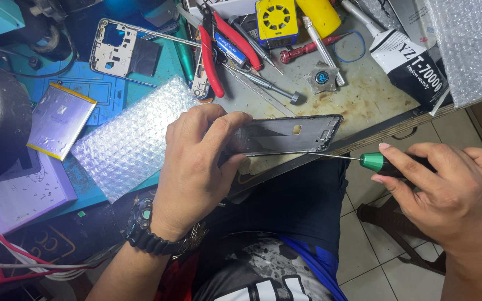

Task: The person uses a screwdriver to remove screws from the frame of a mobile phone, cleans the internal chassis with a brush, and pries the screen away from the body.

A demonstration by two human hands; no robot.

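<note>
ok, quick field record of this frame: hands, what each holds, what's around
left hand: grips dark phone frame at the bench edge
right hand: holds green-collared screwdriver, thin tip toward the frame's lower right edge
wrist: black watch on the left
nearby: bubble wrap, battery, red-handled pliers, glue tube
surface: stained workbench

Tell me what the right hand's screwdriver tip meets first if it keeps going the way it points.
The right hand aims its screwdriver leftward; first in line looks like the phone frame's lower right corner, though depth is unclear.

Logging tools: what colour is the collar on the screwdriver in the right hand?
Green collar on the screwdriver, held by the right hand; head view.
</note>
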